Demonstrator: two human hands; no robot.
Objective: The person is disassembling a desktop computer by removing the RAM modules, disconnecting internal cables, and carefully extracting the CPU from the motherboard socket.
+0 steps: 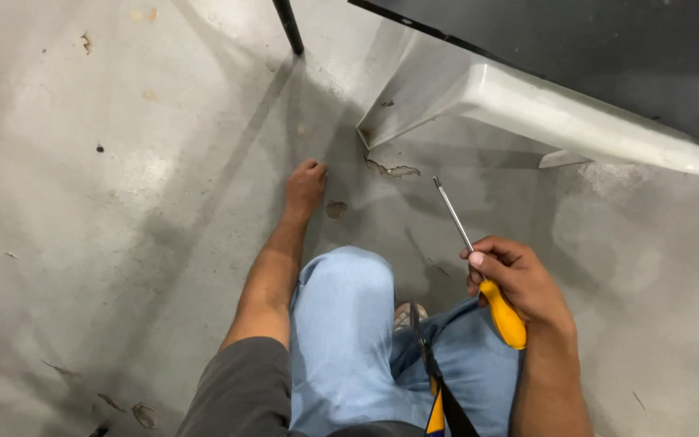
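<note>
My right hand (518,279) grips a screwdriver (502,311) by its yellow handle, and the thin metal shaft (452,214) points up and away toward the grey floor. My left hand (305,188) reaches down with the arm stretched out, fingers curled against the concrete floor (123,202). Whether it holds anything small cannot be seen. My knees in light blue jeans (341,324) fill the space between the two arms.
A white angled frame leg (479,93) stands on the floor ahead, under a dark panel (608,48) at the top right. A thin black rod (289,24) rises at the top middle. Chipped patches (394,170) mark the floor near the leg's foot.
</note>
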